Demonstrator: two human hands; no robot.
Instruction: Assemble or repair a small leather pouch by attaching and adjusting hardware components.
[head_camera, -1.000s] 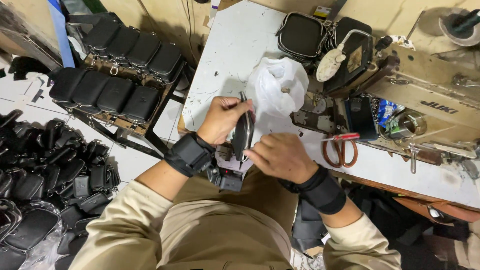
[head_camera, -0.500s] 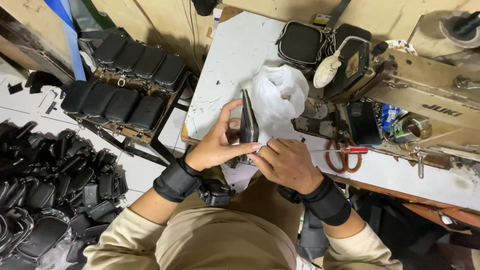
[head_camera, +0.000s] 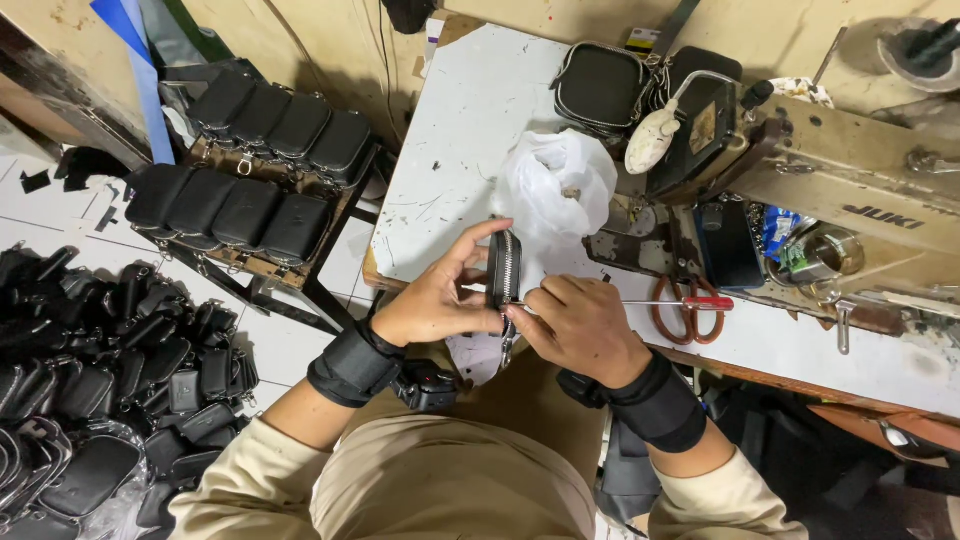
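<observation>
My left hand (head_camera: 440, 295) grips a small black zippered pouch (head_camera: 503, 268), held on edge over the near edge of the white table (head_camera: 470, 130). The pouch's metal zipper teeth face up toward me. My right hand (head_camera: 575, 322) pinches the lower end of the zipper, at the slider, which is mostly hidden by my fingers. Both wrists wear black bands. A white plastic bag (head_camera: 557, 180) lies just beyond the pouch.
A sewing machine (head_camera: 850, 190) fills the right of the table, with orange-handled scissors (head_camera: 690, 305) and a red-handled tool (head_camera: 700, 302) before it. Finished black pouches (head_camera: 600, 85) sit at the back. A rack of pouches (head_camera: 250, 160) and a floor pile (head_camera: 110, 350) lie left.
The pouch has been turned upright and lifted slightly, so its zipper faces up. My right hand has shifted to the zipper's lower end. The camera view has moved a little.
</observation>
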